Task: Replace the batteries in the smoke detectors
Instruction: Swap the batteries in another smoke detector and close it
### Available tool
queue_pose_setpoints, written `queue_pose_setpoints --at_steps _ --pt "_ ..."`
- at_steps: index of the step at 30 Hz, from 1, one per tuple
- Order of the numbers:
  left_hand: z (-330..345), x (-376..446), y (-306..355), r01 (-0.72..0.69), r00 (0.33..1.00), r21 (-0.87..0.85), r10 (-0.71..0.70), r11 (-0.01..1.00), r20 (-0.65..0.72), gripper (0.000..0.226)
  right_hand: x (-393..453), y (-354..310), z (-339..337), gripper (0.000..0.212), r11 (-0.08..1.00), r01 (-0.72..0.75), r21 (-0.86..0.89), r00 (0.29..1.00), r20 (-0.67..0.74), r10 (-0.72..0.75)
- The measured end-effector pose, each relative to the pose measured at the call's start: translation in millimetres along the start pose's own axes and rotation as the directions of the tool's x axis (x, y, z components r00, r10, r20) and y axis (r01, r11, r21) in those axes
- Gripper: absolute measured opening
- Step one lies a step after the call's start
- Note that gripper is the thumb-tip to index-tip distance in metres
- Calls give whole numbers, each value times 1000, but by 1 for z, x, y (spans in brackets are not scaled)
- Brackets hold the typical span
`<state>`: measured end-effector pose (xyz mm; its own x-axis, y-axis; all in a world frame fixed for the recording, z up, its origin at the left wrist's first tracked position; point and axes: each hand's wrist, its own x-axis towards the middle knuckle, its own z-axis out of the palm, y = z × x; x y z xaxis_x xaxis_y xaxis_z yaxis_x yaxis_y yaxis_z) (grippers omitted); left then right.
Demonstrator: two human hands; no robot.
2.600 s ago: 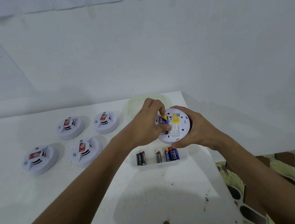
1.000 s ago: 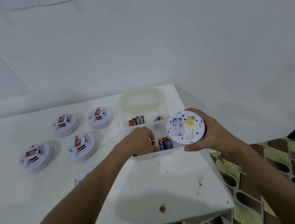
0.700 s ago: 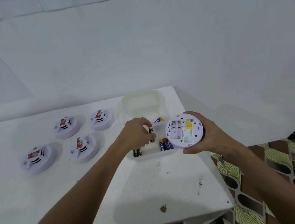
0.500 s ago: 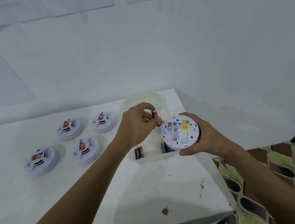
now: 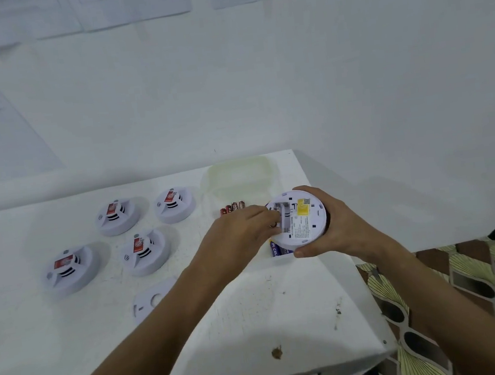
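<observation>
Two hands work on one smoke detector point(image 5: 298, 219), which the right hand point(image 5: 335, 229) holds above the right part of the bench point(image 5: 240, 319), back side up, over a pale tray point(image 5: 238, 173) of batteries. The right fingers point(image 5: 304, 189) curl around the far rim and the thumb presses the near rim, so the round body is held by its edge. This seems the good place to hold it: the shell looks like light, stiff plastic, smooth and probably a little slippery, and the rim gives a firm hold without covering the open battery compartment point(image 5: 284, 215).

The left hand point(image 5: 240, 238) reaches to this compartment with its fingers pressed together around a small battery point(image 5: 273, 224); only its metal end shows, so I cannot tell how far it is inside. A battery is small, hard and round, and I judge it can roll or slip, so a pinch by its sides near the end is best. The spring contacts are probably delicate, so it needs a gentle push, not force.

Four other detectors point(image 5: 137, 253) lie face up on the left of the bench, well apart from the hands. A flat white cover plate point(image 5: 152, 301) lies just beside the left forearm. Spare batteries point(image 5: 233, 207) lie in the tray behind the left hand, and a blue one point(image 5: 275, 248) shows under the held detector.
</observation>
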<state>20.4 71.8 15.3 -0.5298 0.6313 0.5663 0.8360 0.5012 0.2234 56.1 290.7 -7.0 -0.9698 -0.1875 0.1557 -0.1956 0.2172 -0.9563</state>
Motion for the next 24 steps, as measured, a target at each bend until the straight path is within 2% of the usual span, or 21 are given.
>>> queue_pose_setpoints --at_steps 4,7,8,10,12,14,21,23,24 --pt "2 -1 -6 15 1000 -138 -17 990 -11 9 0 -2 -1 84 1000 -7 15 1000 7 6" --pt "-1 2 -7 241 970 -289 -230 926 75 9 0 -5 0 85 1000 -5 23 999 32 4" --pt "-4 3 -6 352 936 -326 -334 877 112 15 0 -5 0 85 1000 -5 29 999 41 4" --pt "-10 6 -4 564 826 -364 -507 741 248 40 1 -6 0 85 999 -11 45 998 62 8" --pt "-17 9 -2 697 716 -375 -560 612 418 63 2 -6 1 87 999 -19 45 996 84 15" --pt "-20 11 0 742 669 -408 -554 532 495 68 3 -7 2 88 999 -19 37 995 96 16" --pt "-21 17 -8 785 603 -515 -614 343 510 50 12 -9 3 89 1000 7 -9 997 77 -7" --pt "-21 19 -11 780 607 -533 -605 329 515 37 12 -7 1 90 1000 -1 -8 998 62 1" --pt "-22 19 -14 776 618 -515 -604 364 504 29 11 -5 0 90 1000 -6 -10 998 56 7"
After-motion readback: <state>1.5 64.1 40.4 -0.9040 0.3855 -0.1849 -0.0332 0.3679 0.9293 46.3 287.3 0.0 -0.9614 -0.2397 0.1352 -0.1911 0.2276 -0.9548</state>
